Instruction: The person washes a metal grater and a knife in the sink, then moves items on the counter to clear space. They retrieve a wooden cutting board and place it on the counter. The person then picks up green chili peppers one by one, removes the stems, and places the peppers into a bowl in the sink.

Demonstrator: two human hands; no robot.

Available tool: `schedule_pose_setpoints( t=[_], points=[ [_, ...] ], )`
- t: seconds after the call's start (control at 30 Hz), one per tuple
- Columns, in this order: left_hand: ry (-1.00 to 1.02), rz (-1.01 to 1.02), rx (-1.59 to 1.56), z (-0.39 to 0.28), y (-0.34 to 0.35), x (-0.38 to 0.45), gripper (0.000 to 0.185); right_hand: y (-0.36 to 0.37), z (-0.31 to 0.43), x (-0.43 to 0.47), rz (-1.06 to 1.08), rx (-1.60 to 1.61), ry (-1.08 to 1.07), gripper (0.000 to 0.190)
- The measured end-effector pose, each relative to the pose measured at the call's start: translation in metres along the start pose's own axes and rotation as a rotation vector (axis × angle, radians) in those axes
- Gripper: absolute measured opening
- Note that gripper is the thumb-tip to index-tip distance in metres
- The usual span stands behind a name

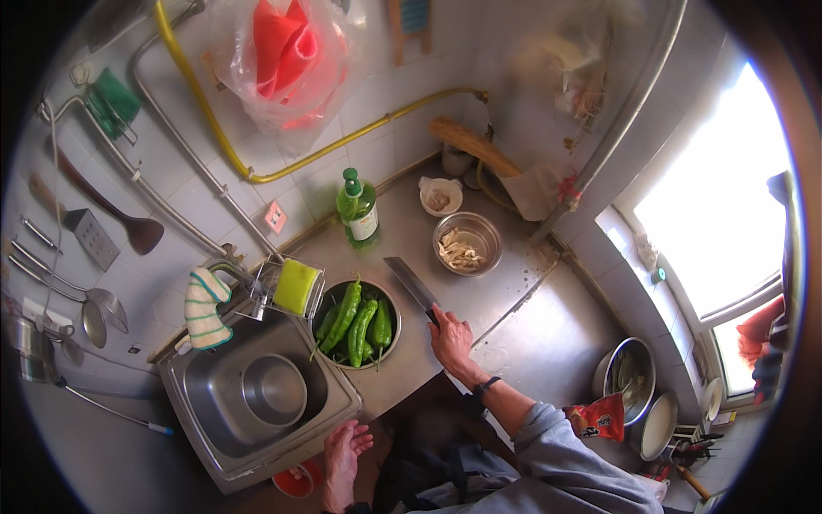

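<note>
My right hand (pixel 451 337) is closed around the dark handle of a kitchen knife (pixel 410 283), whose broad blade points away from me over the steel counter (pixel 411 389). Left of the blade, a round metal bowl (pixel 396 308) holds several long green peppers (pixel 361 327). Beyond the knife, a smaller steel bowl (pixel 493 257) contains pale strips of food (pixel 457 250) that I cannot identify. My left hand (pixel 347 446) is near the sink's front edge, fingers apart and holding nothing.
A steel sink (pixel 212 398) with a metal basin (pixel 275 390) inside lies to the left. Behind the peppers stand a green soap bottle (pixel 359 215) and a yellow-green sponge (pixel 295 287) on a wire rack. A red packet (pixel 597 419) and a metal pot (pixel 650 376) sit at right.
</note>
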State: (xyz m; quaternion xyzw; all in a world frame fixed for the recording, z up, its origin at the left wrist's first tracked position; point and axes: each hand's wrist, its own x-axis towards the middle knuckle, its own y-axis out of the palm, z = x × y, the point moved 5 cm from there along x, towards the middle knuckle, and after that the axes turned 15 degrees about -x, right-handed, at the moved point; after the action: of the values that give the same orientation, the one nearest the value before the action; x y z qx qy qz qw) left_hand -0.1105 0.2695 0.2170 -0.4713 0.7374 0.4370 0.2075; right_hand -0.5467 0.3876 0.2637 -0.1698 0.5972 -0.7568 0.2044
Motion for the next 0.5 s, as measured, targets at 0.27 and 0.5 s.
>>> schedule_pose_setpoints(
  t=[0.27,0.5],
  points=[
    [-0.024,0.078,0.039,-0.004,0.002,0.012,0.032,0.024,-0.001,-0.003,-0.039,0.492,-0.039,0.045],
    [-0.099,0.208,0.221,-0.007,0.040,0.044,0.036,-0.016,-0.124,-0.106,0.005,0.729,0.337,0.028]
  ],
)
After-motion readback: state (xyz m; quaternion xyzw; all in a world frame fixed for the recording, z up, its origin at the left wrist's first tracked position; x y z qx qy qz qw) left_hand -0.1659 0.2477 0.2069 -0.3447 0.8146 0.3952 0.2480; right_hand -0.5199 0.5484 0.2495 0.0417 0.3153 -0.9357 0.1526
